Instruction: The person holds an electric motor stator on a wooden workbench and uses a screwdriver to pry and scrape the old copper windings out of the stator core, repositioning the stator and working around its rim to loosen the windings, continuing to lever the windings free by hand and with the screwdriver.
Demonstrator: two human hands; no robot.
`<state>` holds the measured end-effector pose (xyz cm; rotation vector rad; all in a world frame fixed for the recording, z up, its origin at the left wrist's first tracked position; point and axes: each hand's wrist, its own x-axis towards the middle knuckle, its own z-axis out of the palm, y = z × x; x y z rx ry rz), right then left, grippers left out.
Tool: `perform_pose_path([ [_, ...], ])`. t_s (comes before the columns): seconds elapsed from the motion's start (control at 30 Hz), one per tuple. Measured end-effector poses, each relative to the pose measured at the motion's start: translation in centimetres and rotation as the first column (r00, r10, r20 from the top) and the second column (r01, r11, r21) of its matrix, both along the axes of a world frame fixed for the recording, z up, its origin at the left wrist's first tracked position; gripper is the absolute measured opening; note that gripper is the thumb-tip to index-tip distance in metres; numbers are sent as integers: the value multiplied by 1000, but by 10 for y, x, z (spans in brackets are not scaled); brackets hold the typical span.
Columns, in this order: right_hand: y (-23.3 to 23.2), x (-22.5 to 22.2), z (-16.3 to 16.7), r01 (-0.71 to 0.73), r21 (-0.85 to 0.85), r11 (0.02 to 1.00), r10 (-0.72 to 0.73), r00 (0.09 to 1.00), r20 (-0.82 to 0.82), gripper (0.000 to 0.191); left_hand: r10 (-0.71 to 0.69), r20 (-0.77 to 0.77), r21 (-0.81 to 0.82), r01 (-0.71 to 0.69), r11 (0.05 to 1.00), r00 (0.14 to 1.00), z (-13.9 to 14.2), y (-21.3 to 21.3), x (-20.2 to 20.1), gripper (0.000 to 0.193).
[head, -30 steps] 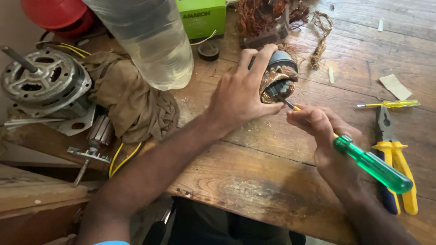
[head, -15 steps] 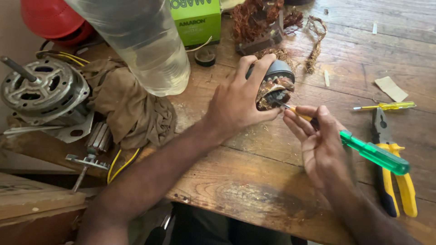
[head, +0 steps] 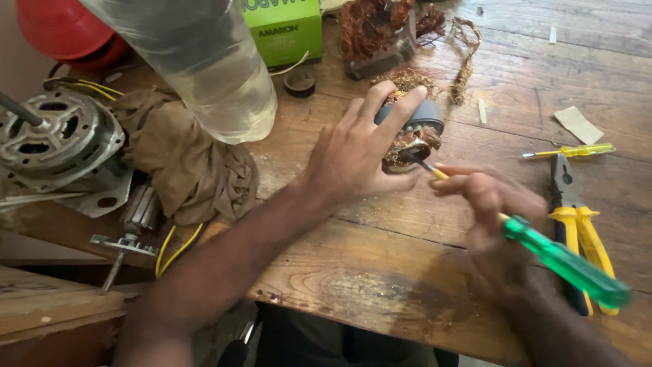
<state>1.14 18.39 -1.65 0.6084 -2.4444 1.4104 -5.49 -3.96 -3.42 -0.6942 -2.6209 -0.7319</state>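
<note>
While left hand (head: 353, 153) clamps motor armature (head: 411, 132) upright-tilted on desk (head: 380, 272), right hand (head: 492, 197) closed around green-handled screwdriver (head: 564, 261), tip in copper winding. Loose copper wire pile (head: 373, 24) behind: stripping partly done; winding remains in armature.

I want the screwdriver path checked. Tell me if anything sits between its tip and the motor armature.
Nothing visible does. The left hand grips the armature from the side, leaving its end exposed; the right hand holds the green-handled screwdriver, tip already at that end.
</note>
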Motion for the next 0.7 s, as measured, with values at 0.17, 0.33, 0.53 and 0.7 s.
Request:
perform_pose_path([
  [0.17, 37, -20, -23, 5, -464, 886, -83, 985, -148, 54, -138, -307, -64, 125, 990, 942, -6, -5, -6, 87],
  [0.33, 69, -35, -22, 182, -613, 769, -136, 983, 122, 58, -273, -330, -227, 205, 952, 904, -14, -3, -8, 27],
  [0.53, 54, -54, -11, 328, -45, 943, -317, 934, 164, 33, -167, -368, -375, 18, 927, 915, 7, 3, 10, 18],
  [0.7, 35, -47, 3, 283, 354, 891, -395, 868, 301, 64, 27, -156, -377, -85, 923, 987, 20, 13, 23, 24],
])
